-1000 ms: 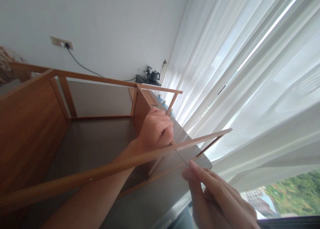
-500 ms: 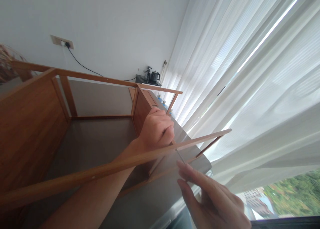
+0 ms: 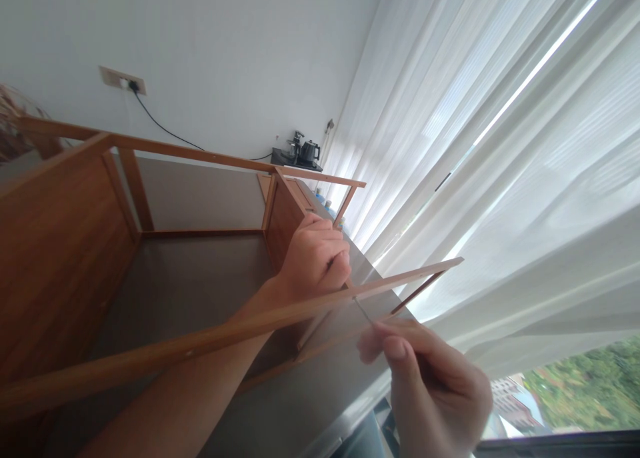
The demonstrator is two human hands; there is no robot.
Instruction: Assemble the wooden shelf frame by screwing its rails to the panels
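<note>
A wooden frame with an upright brown panel (image 3: 286,219) stands on its side or upright on a grey tabletop. My left hand (image 3: 320,253) is closed over that panel's top edge, its forearm passing behind the near wooden rail (image 3: 225,333). Just below this rail, my right hand (image 3: 430,378) pinches a thin metal hex key (image 3: 363,309) between thumb and fingers. The key's upper end meets the rail's underside near the panel joint; its held end is hidden in my fingers.
A second wooden panel (image 3: 65,225) rises at the left. The grey tabletop (image 3: 195,285) lies beneath the frame. Farther back are a black kettle (image 3: 310,153) and a wall socket (image 3: 123,81) with a cable. White curtains (image 3: 475,151) hang along the right.
My right hand has turned about the hex key, its thumb swinging up and its fingers closing on the key. My left hand and the frame look nearly the same.
</note>
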